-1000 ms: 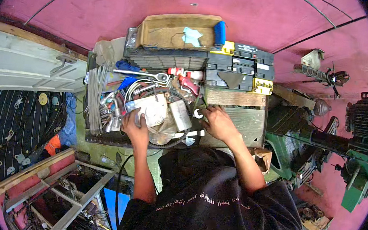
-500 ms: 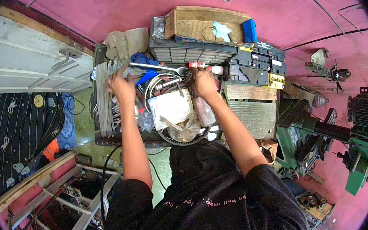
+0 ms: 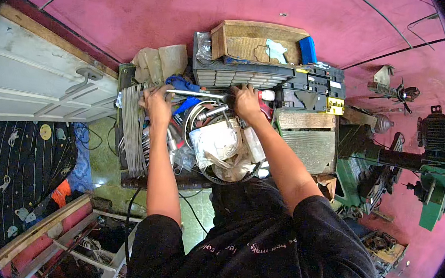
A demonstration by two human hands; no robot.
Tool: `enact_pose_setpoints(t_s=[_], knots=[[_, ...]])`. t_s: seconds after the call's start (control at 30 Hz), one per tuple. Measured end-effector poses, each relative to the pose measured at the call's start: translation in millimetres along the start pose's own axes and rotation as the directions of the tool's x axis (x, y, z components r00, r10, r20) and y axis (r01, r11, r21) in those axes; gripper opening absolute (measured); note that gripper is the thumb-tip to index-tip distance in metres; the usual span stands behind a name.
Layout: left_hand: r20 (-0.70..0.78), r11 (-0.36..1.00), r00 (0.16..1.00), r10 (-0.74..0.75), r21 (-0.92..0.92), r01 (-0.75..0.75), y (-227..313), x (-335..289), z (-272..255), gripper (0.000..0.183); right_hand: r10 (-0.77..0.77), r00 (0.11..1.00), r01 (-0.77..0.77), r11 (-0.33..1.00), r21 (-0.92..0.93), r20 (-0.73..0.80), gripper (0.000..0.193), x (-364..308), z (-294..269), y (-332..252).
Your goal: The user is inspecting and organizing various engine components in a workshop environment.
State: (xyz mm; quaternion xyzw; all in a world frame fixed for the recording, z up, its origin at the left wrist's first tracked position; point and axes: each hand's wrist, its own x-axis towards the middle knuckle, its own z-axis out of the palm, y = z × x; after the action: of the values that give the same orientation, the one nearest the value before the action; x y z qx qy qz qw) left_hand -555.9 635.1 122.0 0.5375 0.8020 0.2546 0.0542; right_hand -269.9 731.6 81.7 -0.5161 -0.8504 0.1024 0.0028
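A long silver combination wrench (image 3: pixel 197 94) lies level across the far side of a cluttered tabletop, now seen nearly edge-on. My left hand (image 3: pixel 156 105) is closed round its left end. By its right end, my right hand (image 3: pixel 247 103) has its fingers curled down; what they grip is hidden. Beneath the wrench are a blue cloth (image 3: pixel 182 83), coiled pale cable (image 3: pixel 191 118) and a silver socket tool (image 3: pixel 209 111). Welding rods (image 3: pixel 132 129) lie in a bundle beside my left hand. A white-topped bundle in clear plastic (image 3: pixel 214 141) rests between my forearms, with a black ribbed belt (image 3: pixel 229 182) around its near side.
Behind stand an open cardboard box (image 3: pixel 243 43) on a grey slatted case (image 3: pixel 239 79), and black batteries (image 3: pixel 302 99). A metal-finned panel (image 3: pixel 308 148) is at the right. A green drill press (image 3: pixel 437 161) stands farther right, a white door (image 3: pixel 40 71) left, and a ladder-like frame (image 3: pixel 75 248) lower left.
The wrench has turned from showing its flat ring end to nearly edge-on. Both hands remain near its ends. The whole view has shifted slightly, with the table lower and to the right.
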Motion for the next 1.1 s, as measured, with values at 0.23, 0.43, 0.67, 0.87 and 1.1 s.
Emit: enact_pose_setpoints(t_s=[0.23, 0.43, 0.67, 0.87, 1.1], knots=[[-0.1, 0.993, 0.99, 0.098, -0.057, -0.104, 20.2, -7.3, -20.0, 0.021, -0.085, 0.989, 0.094, 0.993, 0.07, -0.12, 0.044, -13.6, 8.3, 6.9], [-0.182, 0.97, 0.967, 0.177, -0.135, -0.203, 55.5, -11.5, -40.0, 0.019, -0.069, 0.959, 0.127, 0.972, 0.2, -0.274, 0.048, -19.2, -4.4, 15.0], [-0.182, 0.936, 0.958, 0.223, -0.233, -0.263, 91.2, -18.4, -57.0, 0.018, -0.072, 0.996, 0.076, 0.995, 0.068, -0.058, 0.046, -5.7, -25.3, 4.2], [-0.145, 0.898, 0.925, 0.35, -0.228, -0.376, 121.3, -26.1, -70.6, 0.015, -0.109, 0.993, 0.114, 0.98, 0.163, -0.039, 0.045, -6.4, -3.2, 13.5], [-0.233, 0.88, 0.881, 0.412, -0.148, -0.451, 135.5, -44.4, -81.6, 0.018, -0.044, 0.96, 0.145, 0.921, 0.362, -0.275, 0.044, -33.9, -8.7, 18.3]])
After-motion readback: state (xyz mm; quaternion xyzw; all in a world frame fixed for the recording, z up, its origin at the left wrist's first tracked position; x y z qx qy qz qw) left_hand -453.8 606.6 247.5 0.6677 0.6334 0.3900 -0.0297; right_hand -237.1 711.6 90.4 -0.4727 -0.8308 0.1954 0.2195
